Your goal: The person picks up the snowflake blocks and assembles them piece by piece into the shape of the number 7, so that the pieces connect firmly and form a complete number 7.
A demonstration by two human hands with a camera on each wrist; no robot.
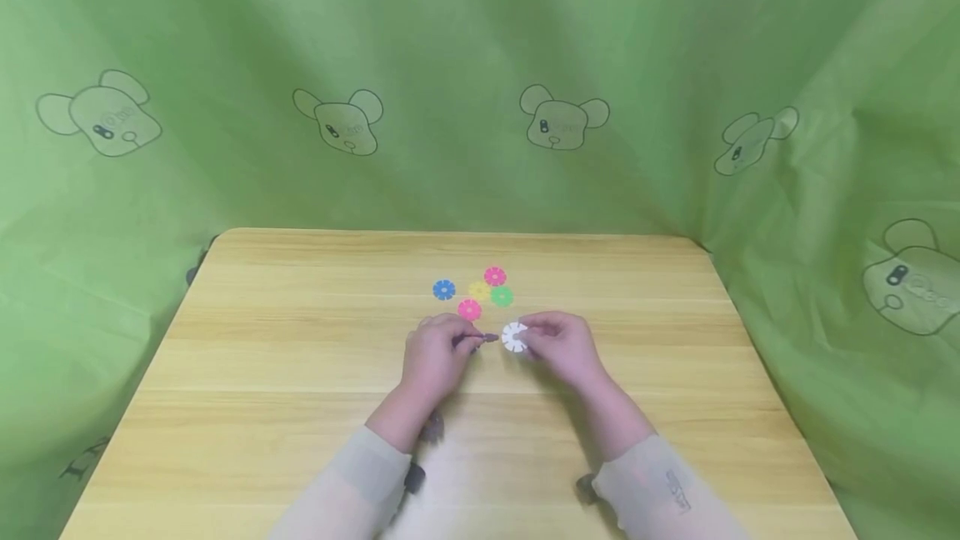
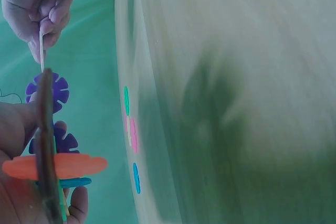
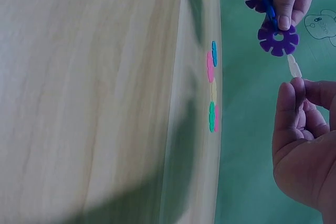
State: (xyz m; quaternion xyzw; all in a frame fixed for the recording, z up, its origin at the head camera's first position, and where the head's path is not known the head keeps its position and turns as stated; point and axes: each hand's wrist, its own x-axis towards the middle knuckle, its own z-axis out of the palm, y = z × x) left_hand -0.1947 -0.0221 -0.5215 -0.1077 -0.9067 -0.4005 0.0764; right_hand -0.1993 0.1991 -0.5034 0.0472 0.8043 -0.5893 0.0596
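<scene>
My left hand (image 1: 437, 357) grips a chain of slotted discs fitted into one another. In the left wrist view an orange disc (image 2: 79, 166) and a brown disc (image 2: 46, 129) of this chain stand close to the camera. A purple disc (image 3: 278, 49) forms the chain's far end, past the left thumb. Between thumb and fingers, my right hand (image 1: 566, 348) pinches a white slotted disc (image 1: 511, 338) by its edge. The white disc's free edge is right at the purple disc's rim. Both hands are held above the table, facing each other. The left palm hides part of the chain.
Behind the hands, loose discs lie on the wooden table (image 1: 300, 340): blue (image 1: 437, 291), yellow (image 1: 477, 293), green (image 1: 502, 298) and two pink ones (image 1: 469, 311). A green curtain (image 1: 465, 182) with printed bear heads hangs around the table's back and sides.
</scene>
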